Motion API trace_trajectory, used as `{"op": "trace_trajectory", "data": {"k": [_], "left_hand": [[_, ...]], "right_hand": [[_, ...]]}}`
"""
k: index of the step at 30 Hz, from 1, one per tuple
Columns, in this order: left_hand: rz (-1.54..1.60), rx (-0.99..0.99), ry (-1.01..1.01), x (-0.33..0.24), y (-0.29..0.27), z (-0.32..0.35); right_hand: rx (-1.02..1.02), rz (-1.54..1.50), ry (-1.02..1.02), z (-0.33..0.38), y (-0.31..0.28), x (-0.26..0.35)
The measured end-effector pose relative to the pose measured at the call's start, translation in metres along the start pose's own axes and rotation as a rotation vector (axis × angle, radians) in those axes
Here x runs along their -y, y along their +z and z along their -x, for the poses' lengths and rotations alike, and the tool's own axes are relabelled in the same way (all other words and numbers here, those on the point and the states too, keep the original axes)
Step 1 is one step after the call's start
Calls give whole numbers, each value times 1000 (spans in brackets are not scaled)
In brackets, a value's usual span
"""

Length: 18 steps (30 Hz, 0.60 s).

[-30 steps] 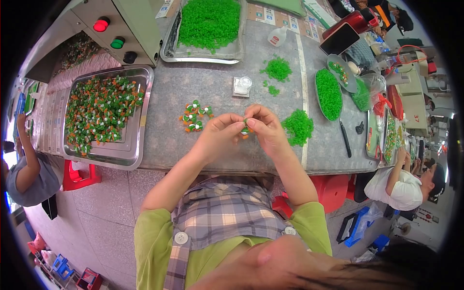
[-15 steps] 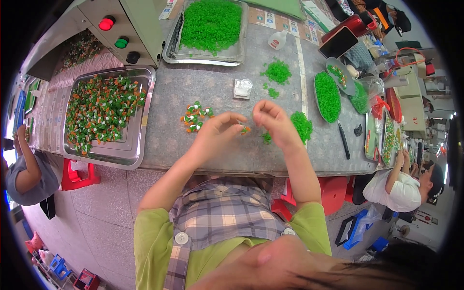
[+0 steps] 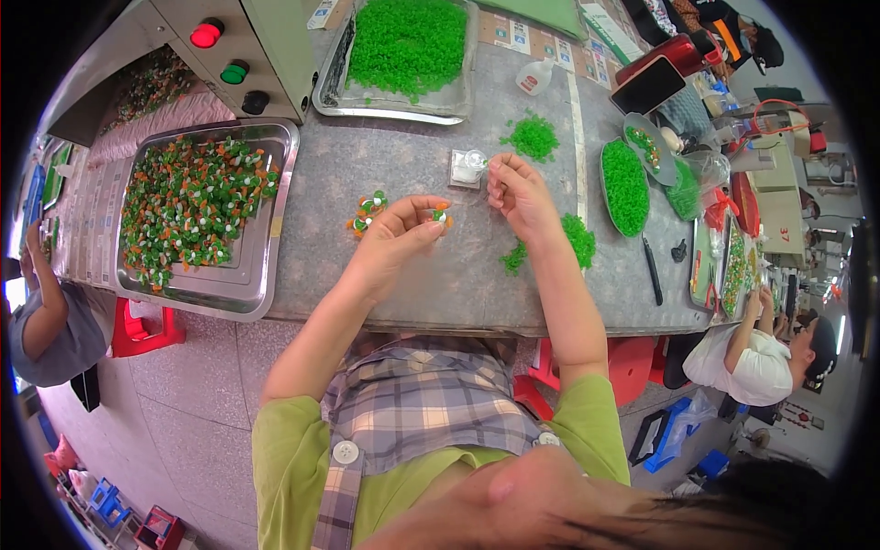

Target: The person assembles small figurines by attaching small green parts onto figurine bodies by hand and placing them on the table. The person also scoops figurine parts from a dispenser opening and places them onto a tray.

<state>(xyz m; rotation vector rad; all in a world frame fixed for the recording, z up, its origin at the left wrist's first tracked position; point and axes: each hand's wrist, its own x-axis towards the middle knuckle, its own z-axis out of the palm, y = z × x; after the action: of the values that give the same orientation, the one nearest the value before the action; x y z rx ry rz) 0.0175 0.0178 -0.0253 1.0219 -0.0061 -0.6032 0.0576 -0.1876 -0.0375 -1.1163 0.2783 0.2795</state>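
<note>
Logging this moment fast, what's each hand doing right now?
Left hand: fingers pinched on a small green, white and orange piece.
Right hand: fingers pinched together; holding anything cannot be told.

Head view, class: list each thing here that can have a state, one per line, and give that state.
left hand: raised, pinching a small green, white and orange piece
right hand: raised, fingers curled, reaching to the small clear container
near steel tray: filled with mixed green, orange and white pieces
far steel tray: heaped with green pieces
small pile of assembled pieces: loose on the table
red button: looks lit
</note>
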Motion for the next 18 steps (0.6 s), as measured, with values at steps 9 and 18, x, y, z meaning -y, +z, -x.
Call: {"op": "trace_trajectory", "data": {"k": [9,18], "left_hand": [[49,35,40,-4,5,1],[14,58,37,-2,9,3]], "right_hand": [[-36,-22,-18,1,1,1],[-31,78,-104,4,3,-3]]}}
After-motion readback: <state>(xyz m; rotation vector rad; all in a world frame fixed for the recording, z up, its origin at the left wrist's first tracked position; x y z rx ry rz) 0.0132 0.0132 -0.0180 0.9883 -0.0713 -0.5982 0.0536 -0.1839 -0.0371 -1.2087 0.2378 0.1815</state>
